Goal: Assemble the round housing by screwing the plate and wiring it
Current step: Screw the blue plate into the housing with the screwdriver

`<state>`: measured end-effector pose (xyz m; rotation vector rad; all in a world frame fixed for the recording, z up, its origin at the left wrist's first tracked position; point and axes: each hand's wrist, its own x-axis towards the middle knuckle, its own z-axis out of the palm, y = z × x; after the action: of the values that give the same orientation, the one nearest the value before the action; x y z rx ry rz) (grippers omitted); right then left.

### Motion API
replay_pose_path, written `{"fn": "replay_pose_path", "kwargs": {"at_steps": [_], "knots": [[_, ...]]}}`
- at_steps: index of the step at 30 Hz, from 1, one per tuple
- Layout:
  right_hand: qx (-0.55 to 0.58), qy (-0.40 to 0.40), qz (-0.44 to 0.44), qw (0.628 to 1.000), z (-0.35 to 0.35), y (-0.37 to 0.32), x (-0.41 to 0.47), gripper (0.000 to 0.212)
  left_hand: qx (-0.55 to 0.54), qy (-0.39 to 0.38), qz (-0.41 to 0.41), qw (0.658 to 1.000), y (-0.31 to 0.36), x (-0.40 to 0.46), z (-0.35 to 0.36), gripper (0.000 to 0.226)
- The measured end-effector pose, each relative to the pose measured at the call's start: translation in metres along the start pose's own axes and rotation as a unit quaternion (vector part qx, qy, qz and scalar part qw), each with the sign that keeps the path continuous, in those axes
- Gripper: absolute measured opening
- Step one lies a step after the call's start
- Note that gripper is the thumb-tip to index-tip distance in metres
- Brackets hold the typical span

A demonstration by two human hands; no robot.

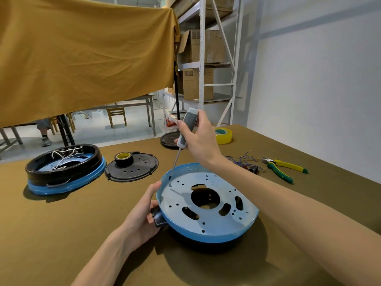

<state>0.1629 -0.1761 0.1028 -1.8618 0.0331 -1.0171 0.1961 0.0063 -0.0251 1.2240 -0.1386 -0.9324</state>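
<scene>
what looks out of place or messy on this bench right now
Little stands out. The loose wires lie in a tangle beside the pliers, and white wires spill over the rim of the second housing at far left. The housing being screwed sits tilted, propped by the left hand.

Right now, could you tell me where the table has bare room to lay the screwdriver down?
Bare cloth lies in front of the second housing, left of the left hand. Another patch runs along the right edge beyond the pliers. It is crowded between the loose wires, yellow tape and black plate.
</scene>
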Motion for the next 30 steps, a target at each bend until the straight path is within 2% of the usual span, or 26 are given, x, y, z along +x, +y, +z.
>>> {"fn": "replay_pose_path", "kwargs": {"at_steps": [10,17,23,30], "knots": [[-0.032,-0.017,0.0,0.999,0.0048,0.0068,0.001,0.031,0.011,-0.017,0.001,1.0,-0.0001,0.0014,-0.0016,0.071],[-0.052,-0.064,-0.02,0.996,0.0047,0.0008,0.0033,0.032,0.016,-0.011,0.004,1.0,0.0,0.0014,-0.0007,0.07],[-0.039,-0.034,-0.012,0.999,0.0027,0.0005,0.0012,0.034,0.007,-0.013,-0.003,1.0,0.0012,-0.0007,0.0009,0.073],[-0.029,-0.039,-0.006,0.999,0.0041,0.0042,0.0019,0.033,-0.011,-0.003,-0.01,1.0,0.0016,-0.0007,0.0017,0.075]]}}
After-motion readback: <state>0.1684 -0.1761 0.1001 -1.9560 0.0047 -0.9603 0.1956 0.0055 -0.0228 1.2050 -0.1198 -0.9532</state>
